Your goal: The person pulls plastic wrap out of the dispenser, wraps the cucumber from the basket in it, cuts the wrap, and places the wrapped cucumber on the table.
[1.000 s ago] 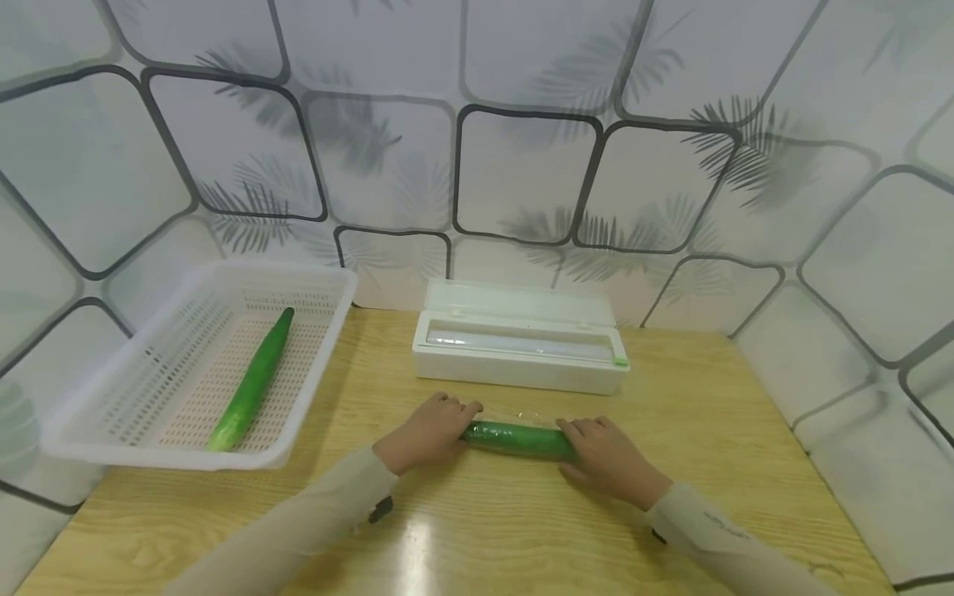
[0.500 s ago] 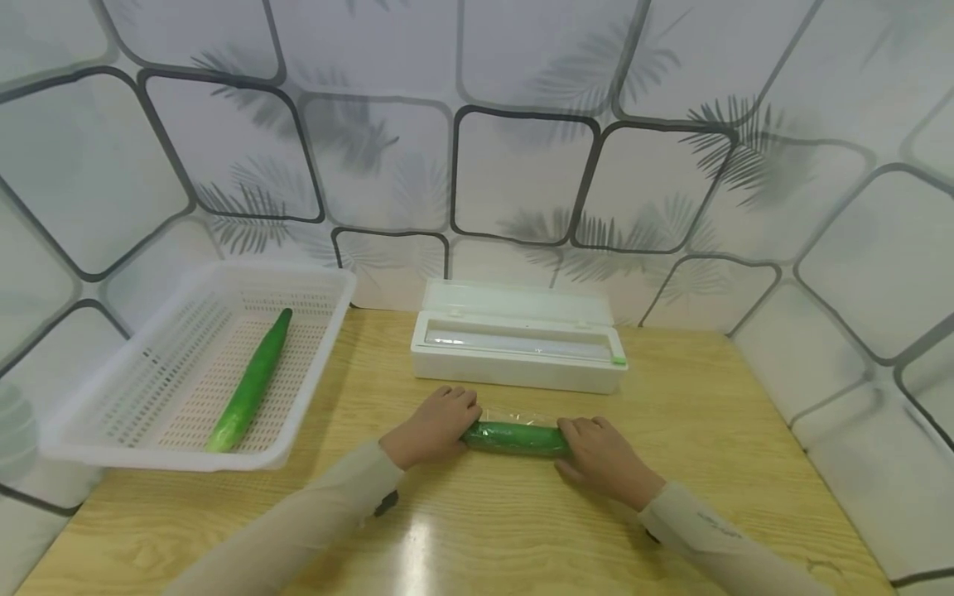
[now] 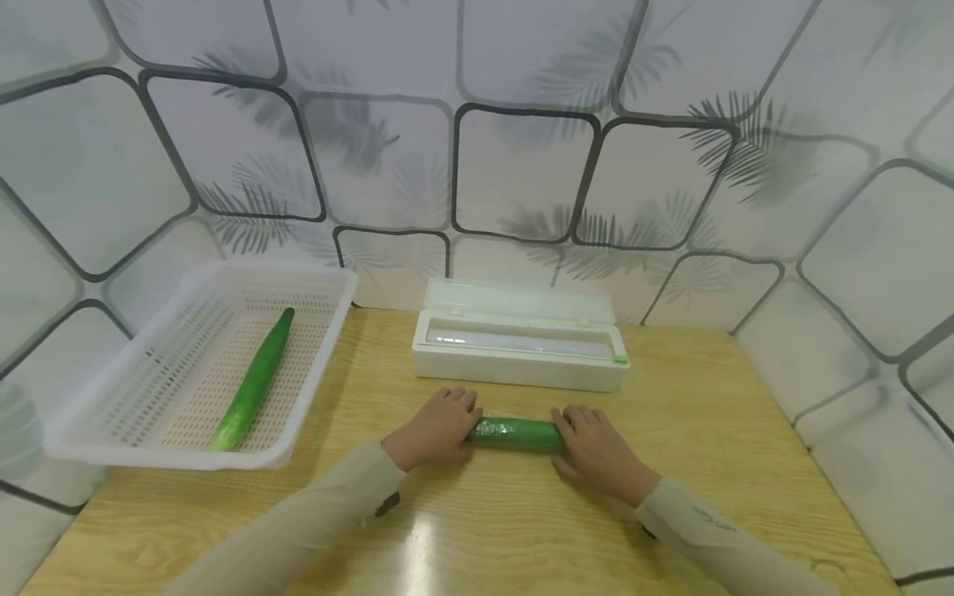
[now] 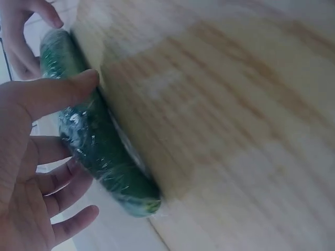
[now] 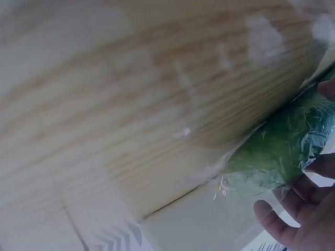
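Observation:
A green cucumber wrapped in clear cling film lies crosswise on the wooden table, between both hands. My left hand holds its left end; in the left wrist view the thumb lies over one side of the cucumber and the fingers are on the other. Around the right end is my right hand, thumb on the near side. The right wrist view shows film bunched at the cucumber's tip, with the fingertips against it. In the head view, both ends are hidden by the hands.
Behind the hands stands a white cling film box, lid up, with the roll inside. A white plastic basket at the left holds another cucumber. Patterned walls border the table at the back and sides.
The loose film that lay beyond the cucumber no longer shows there; it now looks wound round it. My right hand has shifted slightly left, while the left hand has hardly moved.

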Action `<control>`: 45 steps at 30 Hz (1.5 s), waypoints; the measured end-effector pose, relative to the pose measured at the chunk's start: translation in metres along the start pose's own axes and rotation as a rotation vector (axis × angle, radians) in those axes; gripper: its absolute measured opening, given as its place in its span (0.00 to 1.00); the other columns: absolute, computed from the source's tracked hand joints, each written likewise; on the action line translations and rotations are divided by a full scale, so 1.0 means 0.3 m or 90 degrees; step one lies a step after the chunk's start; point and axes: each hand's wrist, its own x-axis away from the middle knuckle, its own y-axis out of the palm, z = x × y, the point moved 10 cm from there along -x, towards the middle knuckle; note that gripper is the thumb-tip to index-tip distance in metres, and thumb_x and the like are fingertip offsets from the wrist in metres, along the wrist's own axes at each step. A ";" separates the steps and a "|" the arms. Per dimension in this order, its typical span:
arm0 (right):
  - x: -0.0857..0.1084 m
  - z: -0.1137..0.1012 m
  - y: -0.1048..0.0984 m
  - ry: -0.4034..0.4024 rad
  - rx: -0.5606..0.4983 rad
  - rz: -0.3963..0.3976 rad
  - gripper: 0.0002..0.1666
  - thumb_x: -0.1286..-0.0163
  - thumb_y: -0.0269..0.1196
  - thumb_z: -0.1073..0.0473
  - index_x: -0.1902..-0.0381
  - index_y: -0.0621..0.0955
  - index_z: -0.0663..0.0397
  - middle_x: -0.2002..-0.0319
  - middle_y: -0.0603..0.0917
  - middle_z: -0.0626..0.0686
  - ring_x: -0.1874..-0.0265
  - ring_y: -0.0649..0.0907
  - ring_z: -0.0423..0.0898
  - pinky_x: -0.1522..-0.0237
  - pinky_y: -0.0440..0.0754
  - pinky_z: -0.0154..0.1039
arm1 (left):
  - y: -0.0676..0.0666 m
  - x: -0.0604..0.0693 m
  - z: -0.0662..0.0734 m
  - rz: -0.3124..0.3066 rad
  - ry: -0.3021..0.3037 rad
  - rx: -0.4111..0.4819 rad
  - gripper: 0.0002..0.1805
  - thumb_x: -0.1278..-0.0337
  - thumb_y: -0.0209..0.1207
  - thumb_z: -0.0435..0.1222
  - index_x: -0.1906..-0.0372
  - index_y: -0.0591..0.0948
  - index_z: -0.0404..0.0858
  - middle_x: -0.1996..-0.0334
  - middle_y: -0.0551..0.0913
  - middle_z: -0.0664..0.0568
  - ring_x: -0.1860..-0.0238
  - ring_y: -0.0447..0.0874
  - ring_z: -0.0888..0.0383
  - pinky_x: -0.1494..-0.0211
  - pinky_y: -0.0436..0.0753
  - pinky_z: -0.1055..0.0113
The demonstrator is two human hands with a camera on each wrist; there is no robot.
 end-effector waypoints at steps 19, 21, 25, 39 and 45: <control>-0.031 0.015 0.003 0.029 -0.025 -0.022 0.29 0.42 0.65 0.50 0.50 0.73 0.65 0.61 0.84 0.58 0.61 0.85 0.50 0.56 0.81 0.46 | -0.029 -0.031 0.005 0.024 -0.028 0.029 0.20 0.47 0.63 0.42 0.51 0.76 0.36 0.63 0.86 0.50 0.63 0.85 0.57 0.57 0.80 0.64; -0.036 0.019 0.009 0.037 -0.036 -0.032 0.26 0.41 0.64 0.52 0.52 0.73 0.65 0.62 0.84 0.58 0.62 0.85 0.50 0.57 0.81 0.46 | -0.028 -0.034 0.007 0.034 -0.026 0.023 0.17 0.46 0.62 0.41 0.55 0.77 0.37 0.66 0.86 0.50 0.67 0.84 0.58 0.61 0.79 0.66; -0.044 0.022 0.024 0.042 -0.041 -0.055 0.26 0.41 0.65 0.53 0.51 0.73 0.64 0.59 0.83 0.58 0.59 0.83 0.52 0.56 0.81 0.47 | -0.023 -0.039 0.007 0.037 -0.033 0.028 0.14 0.46 0.62 0.37 0.56 0.77 0.37 0.67 0.86 0.50 0.69 0.84 0.58 0.65 0.79 0.68; -0.056 0.007 0.010 0.009 -0.056 -0.058 0.27 0.41 0.66 0.60 0.47 0.73 0.70 0.56 0.81 0.62 0.57 0.82 0.54 0.53 0.82 0.45 | -0.013 -0.023 0.011 0.029 -0.025 -0.008 0.15 0.39 0.56 0.33 0.47 0.78 0.35 0.56 0.77 0.48 0.57 0.76 0.57 0.62 0.80 0.71; -0.048 0.053 0.041 0.094 -0.230 -0.150 0.23 0.34 0.59 0.58 0.47 0.69 0.66 0.59 0.82 0.59 0.61 0.83 0.50 0.58 0.83 0.44 | -0.012 -0.009 -0.001 0.004 -0.042 0.031 0.22 0.42 0.58 0.31 0.41 0.74 0.35 0.51 0.79 0.46 0.52 0.80 0.54 0.54 0.83 0.68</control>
